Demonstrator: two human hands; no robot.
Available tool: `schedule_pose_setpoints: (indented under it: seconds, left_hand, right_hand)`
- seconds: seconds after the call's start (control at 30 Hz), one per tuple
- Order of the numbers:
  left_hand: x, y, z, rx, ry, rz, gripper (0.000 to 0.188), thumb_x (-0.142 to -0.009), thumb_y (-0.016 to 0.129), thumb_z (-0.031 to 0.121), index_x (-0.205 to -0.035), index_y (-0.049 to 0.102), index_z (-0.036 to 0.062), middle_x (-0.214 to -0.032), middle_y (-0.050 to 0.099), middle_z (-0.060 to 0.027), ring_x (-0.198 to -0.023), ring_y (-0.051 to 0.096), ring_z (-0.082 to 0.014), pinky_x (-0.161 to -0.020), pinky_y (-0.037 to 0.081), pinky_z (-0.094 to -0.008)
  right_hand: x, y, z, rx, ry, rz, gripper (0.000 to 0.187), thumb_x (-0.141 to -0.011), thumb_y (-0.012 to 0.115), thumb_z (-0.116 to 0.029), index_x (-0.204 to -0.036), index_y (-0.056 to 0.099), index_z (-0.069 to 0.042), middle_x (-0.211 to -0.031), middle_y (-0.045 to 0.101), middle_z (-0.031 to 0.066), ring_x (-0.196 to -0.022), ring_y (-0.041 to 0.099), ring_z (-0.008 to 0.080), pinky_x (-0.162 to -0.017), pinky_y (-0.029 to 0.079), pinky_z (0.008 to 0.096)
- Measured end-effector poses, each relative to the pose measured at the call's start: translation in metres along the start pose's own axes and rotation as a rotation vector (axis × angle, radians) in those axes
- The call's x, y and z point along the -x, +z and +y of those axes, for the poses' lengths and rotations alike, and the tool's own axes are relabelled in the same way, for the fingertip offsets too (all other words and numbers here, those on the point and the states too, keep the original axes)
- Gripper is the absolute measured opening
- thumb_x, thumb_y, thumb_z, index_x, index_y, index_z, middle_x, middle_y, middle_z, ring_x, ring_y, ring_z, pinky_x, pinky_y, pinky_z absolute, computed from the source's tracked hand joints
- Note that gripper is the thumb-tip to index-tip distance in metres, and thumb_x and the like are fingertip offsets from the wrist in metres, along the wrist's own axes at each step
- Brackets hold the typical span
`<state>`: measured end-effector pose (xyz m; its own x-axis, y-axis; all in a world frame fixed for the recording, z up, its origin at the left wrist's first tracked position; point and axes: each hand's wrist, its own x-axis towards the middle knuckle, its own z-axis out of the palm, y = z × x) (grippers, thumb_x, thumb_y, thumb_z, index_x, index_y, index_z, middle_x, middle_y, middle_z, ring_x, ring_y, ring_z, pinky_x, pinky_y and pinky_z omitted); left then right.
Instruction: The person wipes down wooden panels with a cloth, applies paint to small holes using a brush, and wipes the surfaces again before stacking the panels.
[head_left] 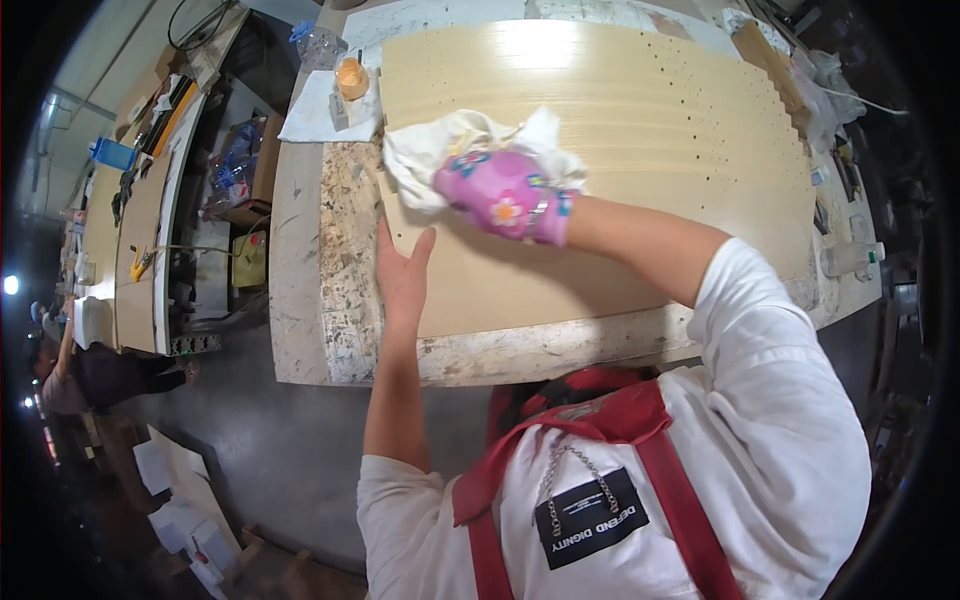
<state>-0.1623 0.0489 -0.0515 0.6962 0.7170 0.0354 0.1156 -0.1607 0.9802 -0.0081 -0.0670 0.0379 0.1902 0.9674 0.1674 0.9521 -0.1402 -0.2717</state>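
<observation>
A large beige panel (pixel 600 275) lies flat on the worktable, with rows of small dark holes toward its right side. My right hand (pixel 505 197), in a pink flowered glove, presses a crumpled white cloth (pixel 412 165) onto the panel near its left edge. The fingers are bunched into the cloth, and their tips are hidden by glove and fabric. My bare left hand (pixel 404 272) rests along the panel's left edge, fingers stretched out and thumb spread over the top face.
The paint-stained worktable (pixel 300 300) shows around the panel. An orange-topped container (pixel 351 78) and a clear bottle (pixel 318 47) stand at the far left corner. Another bottle (pixel 850 258) lies at right. A person (pixel 75 375) is by the left bench (pixel 140 270).
</observation>
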Motion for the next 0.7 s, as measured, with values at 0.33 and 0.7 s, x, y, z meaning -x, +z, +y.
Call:
schedule_pose_setpoints:
  seconds: [0.33,0.7]
  left_hand:
    - [0.000,0.006,0.009,-0.106,0.034,0.003,0.051,-0.080,0.066,0.016,-0.122,0.044,-0.0015,-0.109,0.058,-0.0167,-0.098,0.057,-0.0249,-0.086,0.043,-0.0325]
    - [0.002,0.000,-0.019,-0.156,0.017,0.108,0.052,-0.098,0.037,0.029,-0.133,0.033,-0.0094,-0.130,0.045,-0.0240,-0.119,0.043,-0.0299,-0.102,0.030,-0.0338]
  right_hand:
    - [0.075,0.007,0.027,0.059,0.039,0.116,0.020,-0.079,0.059,-0.020,-0.090,0.049,-0.007,-0.073,0.061,0.0120,-0.060,0.060,0.0274,-0.054,0.048,0.0425]
    - [0.210,-0.005,0.099,0.286,0.780,0.121,0.037,-0.075,0.060,-0.016,-0.110,0.058,-0.007,-0.083,0.063,0.0106,-0.067,0.061,0.0283,-0.058,0.050,0.0382]
